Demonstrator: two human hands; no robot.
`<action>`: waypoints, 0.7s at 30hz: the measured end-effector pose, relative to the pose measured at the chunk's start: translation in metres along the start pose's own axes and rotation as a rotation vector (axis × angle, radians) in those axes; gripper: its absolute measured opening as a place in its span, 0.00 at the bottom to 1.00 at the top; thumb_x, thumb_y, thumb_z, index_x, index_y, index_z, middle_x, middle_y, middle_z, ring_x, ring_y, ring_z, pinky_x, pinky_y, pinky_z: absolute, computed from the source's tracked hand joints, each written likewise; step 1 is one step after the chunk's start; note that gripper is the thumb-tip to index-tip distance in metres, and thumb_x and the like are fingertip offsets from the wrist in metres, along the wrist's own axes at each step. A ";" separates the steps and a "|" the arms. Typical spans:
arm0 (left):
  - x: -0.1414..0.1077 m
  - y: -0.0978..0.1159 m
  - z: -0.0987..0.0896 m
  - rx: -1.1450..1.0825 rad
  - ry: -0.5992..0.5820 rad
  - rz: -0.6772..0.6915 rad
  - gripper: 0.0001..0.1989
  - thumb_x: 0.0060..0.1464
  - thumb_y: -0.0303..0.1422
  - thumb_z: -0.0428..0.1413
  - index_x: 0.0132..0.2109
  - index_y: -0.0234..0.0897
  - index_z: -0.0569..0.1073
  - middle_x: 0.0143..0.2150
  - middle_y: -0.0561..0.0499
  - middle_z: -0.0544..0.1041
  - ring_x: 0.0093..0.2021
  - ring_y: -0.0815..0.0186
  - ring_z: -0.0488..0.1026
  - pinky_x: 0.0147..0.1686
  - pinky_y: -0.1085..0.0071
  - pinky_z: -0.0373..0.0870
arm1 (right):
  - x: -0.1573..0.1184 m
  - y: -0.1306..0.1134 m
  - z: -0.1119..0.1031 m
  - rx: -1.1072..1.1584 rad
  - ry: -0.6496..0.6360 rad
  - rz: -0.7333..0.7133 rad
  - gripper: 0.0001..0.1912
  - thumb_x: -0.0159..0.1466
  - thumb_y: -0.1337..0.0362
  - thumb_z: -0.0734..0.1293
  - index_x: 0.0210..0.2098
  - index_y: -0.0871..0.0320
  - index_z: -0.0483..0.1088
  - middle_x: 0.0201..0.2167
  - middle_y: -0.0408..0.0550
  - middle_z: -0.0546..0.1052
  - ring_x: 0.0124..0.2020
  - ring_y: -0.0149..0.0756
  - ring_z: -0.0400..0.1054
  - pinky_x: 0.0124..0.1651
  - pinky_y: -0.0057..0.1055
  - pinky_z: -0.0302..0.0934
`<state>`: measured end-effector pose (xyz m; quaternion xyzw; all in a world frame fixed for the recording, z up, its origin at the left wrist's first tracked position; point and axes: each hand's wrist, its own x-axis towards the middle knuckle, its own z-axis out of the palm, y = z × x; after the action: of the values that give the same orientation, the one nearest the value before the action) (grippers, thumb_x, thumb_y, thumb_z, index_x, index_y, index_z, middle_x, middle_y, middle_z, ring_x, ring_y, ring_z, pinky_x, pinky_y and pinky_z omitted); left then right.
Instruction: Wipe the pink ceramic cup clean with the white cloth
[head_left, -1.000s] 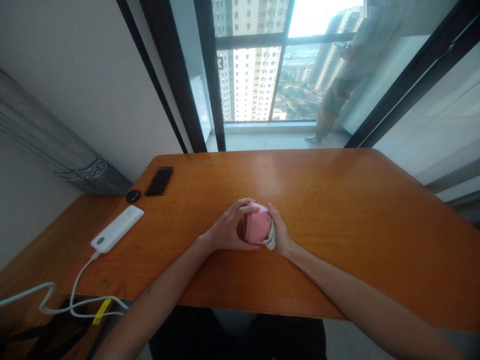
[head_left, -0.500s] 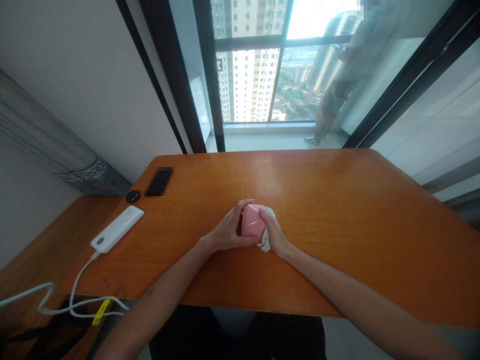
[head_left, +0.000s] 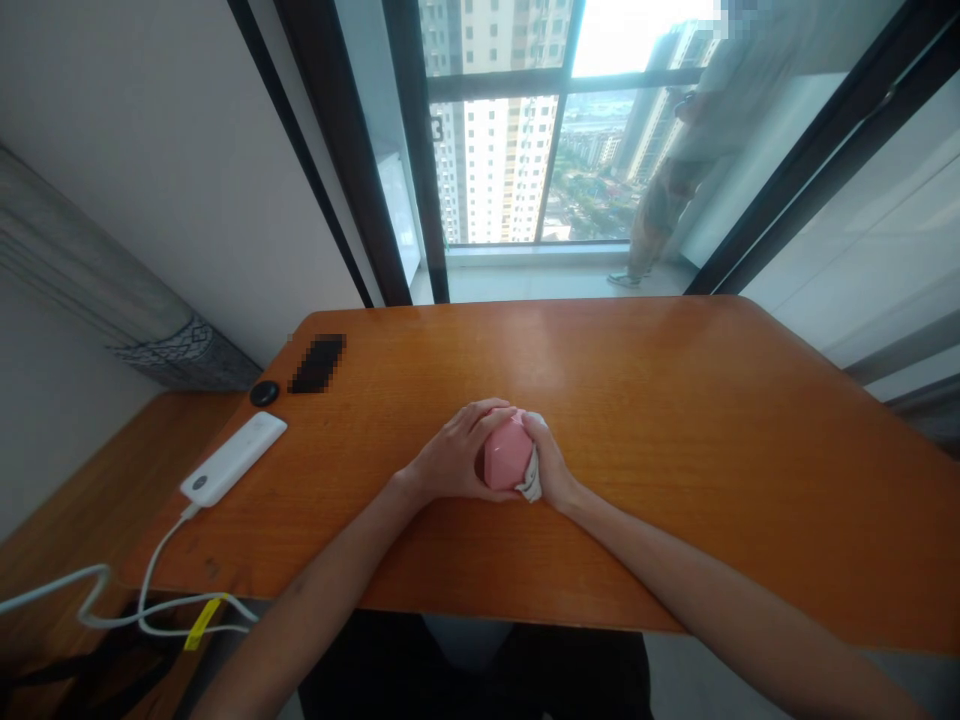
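A small pink object (head_left: 508, 455) with a glossy, faceted surface is held between both hands over the wooden table (head_left: 637, 420). My left hand (head_left: 456, 455) curls round its left side, fingers over the top and thumb along the bottom edge. My right hand (head_left: 551, 465) presses a crumpled white cloth (head_left: 531, 480) against its right side, with the thumb near the top. Part of the cloth is hidden behind the fingers and the pink object.
On the table's left side lie a white power strip or bank (head_left: 234, 460) with a white cable (head_left: 154, 560), a round black item (head_left: 264, 393) and a pixelated black item (head_left: 318, 363). Beyond the glass, a person (head_left: 664, 190) is visible.
The pink object has turned, showing a rounder, many-sided face. My left fingers have shifted further over its top, and the left thumb sits slightly lower.
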<state>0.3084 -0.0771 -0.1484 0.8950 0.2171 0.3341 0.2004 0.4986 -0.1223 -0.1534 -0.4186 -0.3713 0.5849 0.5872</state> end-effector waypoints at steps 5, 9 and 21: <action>0.005 0.010 0.001 -0.234 0.029 -0.213 0.52 0.45 0.52 0.77 0.72 0.44 0.65 0.66 0.39 0.76 0.64 0.45 0.78 0.66 0.47 0.77 | -0.004 0.001 0.001 -0.033 0.029 0.035 0.30 0.61 0.32 0.74 0.38 0.54 0.78 0.33 0.44 0.78 0.36 0.40 0.69 0.43 0.36 0.68; 0.001 0.006 0.010 -0.427 0.014 -0.372 0.45 0.54 0.53 0.71 0.71 0.40 0.66 0.63 0.41 0.78 0.58 0.49 0.80 0.60 0.51 0.79 | -0.008 -0.001 0.002 -0.066 0.017 0.063 0.32 0.59 0.31 0.76 0.38 0.55 0.80 0.30 0.44 0.76 0.32 0.38 0.66 0.36 0.34 0.66; -0.001 -0.005 -0.009 0.157 -0.064 0.170 0.60 0.53 0.55 0.75 0.82 0.49 0.53 0.78 0.33 0.65 0.77 0.38 0.66 0.78 0.39 0.63 | -0.003 -0.006 0.000 -0.120 -0.038 -0.058 0.24 0.69 0.40 0.70 0.46 0.54 0.83 0.45 0.47 0.85 0.51 0.47 0.74 0.58 0.40 0.68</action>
<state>0.3004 -0.0718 -0.1450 0.9333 0.1594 0.3032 0.1077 0.5011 -0.1253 -0.1475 -0.4307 -0.4290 0.5522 0.5706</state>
